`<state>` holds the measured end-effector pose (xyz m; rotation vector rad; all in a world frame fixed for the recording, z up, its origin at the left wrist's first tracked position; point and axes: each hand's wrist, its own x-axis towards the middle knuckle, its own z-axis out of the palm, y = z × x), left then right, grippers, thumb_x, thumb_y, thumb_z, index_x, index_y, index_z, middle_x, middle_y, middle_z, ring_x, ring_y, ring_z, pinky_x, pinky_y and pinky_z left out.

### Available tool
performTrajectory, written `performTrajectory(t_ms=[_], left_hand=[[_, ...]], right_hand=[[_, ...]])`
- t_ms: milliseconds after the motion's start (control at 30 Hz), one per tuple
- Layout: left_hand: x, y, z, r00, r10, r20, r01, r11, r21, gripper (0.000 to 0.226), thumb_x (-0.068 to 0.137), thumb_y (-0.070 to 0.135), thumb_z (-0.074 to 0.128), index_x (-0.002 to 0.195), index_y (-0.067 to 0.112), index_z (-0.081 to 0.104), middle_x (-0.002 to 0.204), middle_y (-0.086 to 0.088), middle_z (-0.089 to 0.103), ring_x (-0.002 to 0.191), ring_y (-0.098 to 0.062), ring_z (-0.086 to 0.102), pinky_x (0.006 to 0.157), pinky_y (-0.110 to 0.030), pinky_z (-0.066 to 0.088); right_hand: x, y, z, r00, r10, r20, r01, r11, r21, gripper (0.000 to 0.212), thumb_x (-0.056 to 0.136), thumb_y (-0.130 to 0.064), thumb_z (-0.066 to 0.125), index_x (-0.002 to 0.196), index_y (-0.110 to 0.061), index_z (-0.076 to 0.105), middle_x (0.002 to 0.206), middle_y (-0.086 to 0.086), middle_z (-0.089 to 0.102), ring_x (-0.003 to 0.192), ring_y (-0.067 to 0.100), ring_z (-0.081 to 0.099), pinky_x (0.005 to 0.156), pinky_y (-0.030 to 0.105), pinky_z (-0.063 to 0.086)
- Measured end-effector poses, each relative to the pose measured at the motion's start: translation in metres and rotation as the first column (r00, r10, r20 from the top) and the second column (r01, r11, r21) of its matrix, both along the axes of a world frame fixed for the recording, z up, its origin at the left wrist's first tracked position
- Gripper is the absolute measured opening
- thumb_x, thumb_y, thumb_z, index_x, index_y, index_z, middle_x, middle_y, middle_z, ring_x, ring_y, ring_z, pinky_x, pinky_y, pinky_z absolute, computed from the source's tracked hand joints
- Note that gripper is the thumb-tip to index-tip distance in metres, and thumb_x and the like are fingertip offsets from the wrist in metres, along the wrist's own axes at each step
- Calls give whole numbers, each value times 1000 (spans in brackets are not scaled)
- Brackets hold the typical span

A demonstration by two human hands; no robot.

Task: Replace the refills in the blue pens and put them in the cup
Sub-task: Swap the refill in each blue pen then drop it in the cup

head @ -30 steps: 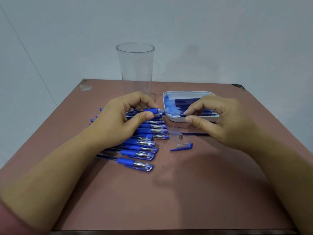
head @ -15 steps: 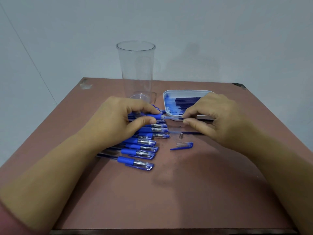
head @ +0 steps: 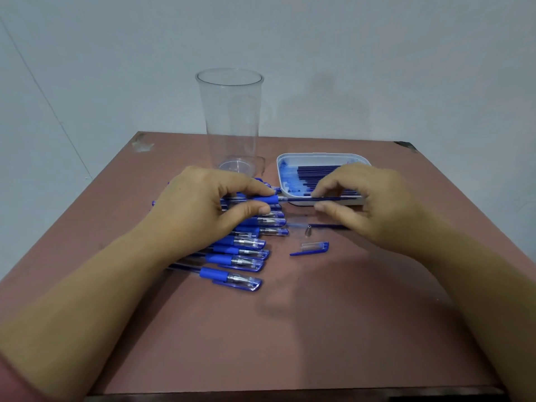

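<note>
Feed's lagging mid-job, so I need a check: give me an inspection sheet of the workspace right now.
Surface: reddish-brown tabletop, worn at the far corners.
Job's things: tall clear plastic cup, empty; white shallow tray of dark blue refills; row of capped blue pens.
Clutter: loose blue pen cap, small metal tip, one thin blue refill lying in front of the tray.
Grippers: left hand grips a blue-gripped pen barrel; right hand pinches a slim dark refill at the barrel's mouth.
Cables: nothing seen.
Surroundings: plain pale wall.

Left hand [head: 200, 210], right hand [head: 377, 204]: fingertip pinches
</note>
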<state>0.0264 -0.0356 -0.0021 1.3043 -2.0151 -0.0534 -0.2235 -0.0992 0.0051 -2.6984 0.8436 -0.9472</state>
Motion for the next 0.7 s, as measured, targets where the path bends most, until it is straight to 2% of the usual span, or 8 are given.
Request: performTrajectory(t_ms=[67, 167, 300, 400, 500, 600, 700], left_hand=[[0, 0, -1, 1000, -4, -3, 4, 1000, 1, 21, 80, 44, 68, 101, 41, 73, 77, 57, 47, 71, 22, 53, 63, -2, 36], [1, 0, -1, 1000, 2, -1, -2, 1000, -2, 20, 80, 43, 71, 99, 40, 73, 75, 57, 46, 69, 21, 52, 62, -1, 34], [1, 1, 0, 1000, 11, -11, -11, 1000, -11, 17, 81, 40, 74, 98, 37, 74, 74, 56, 46, 64, 20, 51, 60, 0, 33], [1, 1, 0, 1000, 6, -18, -6, 1000, -6, 19, 80, 44, 68, 99, 42, 72, 77, 56, 49, 70, 17, 54, 62, -2, 35], [0, 1, 0, 1000, 0, -10, 0, 1000, 3, 20, 79, 45, 68, 99, 47, 69, 77, 56, 48, 72, 16, 56, 63, -4, 38], [0, 0, 0, 1000, 19, -4, -19, 1000, 10, 21, 79, 50, 66, 99, 49, 70, 78, 53, 52, 72, 1, 62, 61, -17, 46], [2, -1, -2, 1000, 24, 0, -24, 1000, 10, 23, 79, 51, 66, 100, 47, 72, 77, 53, 52, 73, 4, 61, 61, -18, 45]], right_hand=[[10, 2, -4, 999, 37, -7, -37, 999, -20, 18, 85, -26, 67, 102, -23, 71, 89, -16, 65, 83, 5, 58, 78, 19, 45], [9, 4, -1, 999, 34, 1, -34, 999, 28, 31, 84, -32, 68, 114, -26, 67, 95, -13, 66, 90, 5, 59, 83, 15, 44], [-6, 3, 4, 996, -71, 57, 69, 997, 39, 17, 79, -27, 66, 95, -29, 60, 86, -17, 61, 86, 5, 58, 77, 15, 44], [0, 2, 1, 997, -58, 41, 56, 998, 39, 6, 82, -20, 63, 87, -23, 64, 83, -17, 61, 82, 3, 56, 74, 12, 42], [12, 3, -6, 1000, -15, 12, 14, 999, 42, 10, 87, -23, 63, 95, -24, 69, 87, -18, 60, 85, 1, 56, 77, 9, 39], [11, 2, -7, 1000, -6, 2, 6, 997, 81, 21, 87, -23, 62, 107, -28, 68, 91, -16, 61, 89, 1, 56, 78, 8, 39], [1, 1, -3, 997, -54, -63, 62, 987, 145, 24, 82, -31, 64, 106, -35, 66, 92, -17, 62, 88, 0, 56, 78, 13, 42]])
